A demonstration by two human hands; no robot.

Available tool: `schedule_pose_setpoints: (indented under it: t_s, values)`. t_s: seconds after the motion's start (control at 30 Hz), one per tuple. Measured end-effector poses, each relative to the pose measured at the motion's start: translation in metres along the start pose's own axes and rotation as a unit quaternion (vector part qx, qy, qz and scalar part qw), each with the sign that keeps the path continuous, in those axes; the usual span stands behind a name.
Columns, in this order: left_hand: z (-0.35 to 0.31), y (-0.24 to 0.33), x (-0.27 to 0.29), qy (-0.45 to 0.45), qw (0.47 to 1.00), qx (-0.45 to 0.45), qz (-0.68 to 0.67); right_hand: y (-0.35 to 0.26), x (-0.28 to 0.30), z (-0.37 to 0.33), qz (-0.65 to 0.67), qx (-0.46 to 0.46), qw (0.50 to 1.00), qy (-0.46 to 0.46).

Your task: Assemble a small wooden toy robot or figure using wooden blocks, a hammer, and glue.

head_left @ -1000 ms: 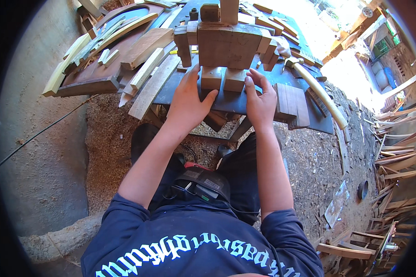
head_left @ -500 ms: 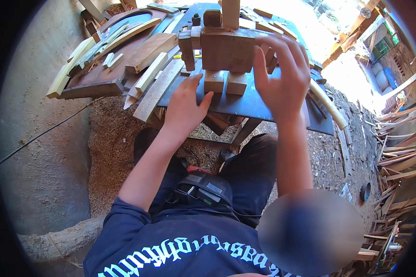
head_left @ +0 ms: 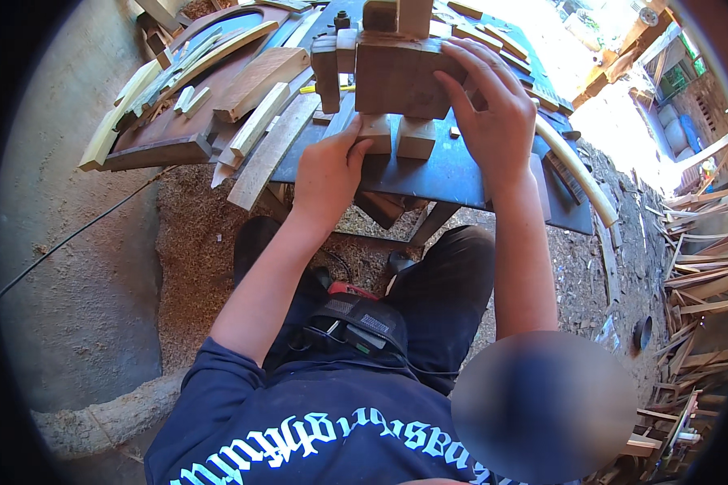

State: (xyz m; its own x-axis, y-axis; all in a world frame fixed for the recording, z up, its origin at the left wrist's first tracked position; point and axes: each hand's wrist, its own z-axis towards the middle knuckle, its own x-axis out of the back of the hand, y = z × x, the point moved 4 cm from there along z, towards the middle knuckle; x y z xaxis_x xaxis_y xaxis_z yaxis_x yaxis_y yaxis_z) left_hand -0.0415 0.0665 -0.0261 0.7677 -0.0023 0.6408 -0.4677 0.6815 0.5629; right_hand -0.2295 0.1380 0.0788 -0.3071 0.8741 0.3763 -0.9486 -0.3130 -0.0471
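Clamping one large block [head_left: 400, 79], upper centre of frame, in raised right hand [head_left: 499, 117], with thumb in front. Holding left hand [head_left: 328, 174] lower, at the left of two small blocks [head_left: 415, 139] on the counter [head_left: 453, 184]; cannot tell if gripping.

Bare hands [head_left: 325, 179]: two
Large block [head_left: 400, 81]: one
Blocks below it [head_left: 415, 140]: two
Worktop [head_left: 449, 183]: one
Short offcuts at left [head_left: 195, 103]: two, from here
Heaped wood strips [head_left: 708, 306]: too many for me to count
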Motion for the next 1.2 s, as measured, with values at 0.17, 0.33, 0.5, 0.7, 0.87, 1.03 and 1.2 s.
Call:
schedule_pose_setpoints:
  t_s: [0.17, 0.33, 0.5, 0.7, 0.87, 1.03, 1.2]
  values:
    - [0.001, -0.003, -0.004, 0.022, 0.999, -0.029, 0.028, 0.006, 0.004, -0.002, 0.002, 0.002, 1.000, 0.009]
    - [-0.002, -0.001, -0.009, 0.022, 0.999, -0.044, 0.010, -0.004, -0.002, -0.001, 0.001, 0.013, 1.000, 0.013]
    - [-0.003, 0.004, -0.009, 0.028, 0.998, -0.048, 0.011, -0.007, -0.004, -0.001, 0.005, 0.017, 1.000, 0.016]
    - [-0.004, 0.004, -0.002, 0.019, 1.000, -0.024, 0.006, -0.013, -0.004, -0.001, 0.013, 0.016, 1.000, 0.016]
    - [-0.011, 0.009, 0.021, 0.068, 0.997, -0.049, -0.005, -0.007, 0.001, 0.004, -0.014, 0.037, 0.999, -0.009]
    - [-0.028, 0.007, 0.042, 0.027, 1.000, 0.012, 0.004, -0.002, 0.008, 0.012, -0.004, 0.038, 0.999, 0.037]
    - [-0.027, 0.008, 0.041, 0.021, 1.000, 0.017, 0.014, -0.001, -0.007, 0.015, -0.033, 0.019, 0.998, -0.042]
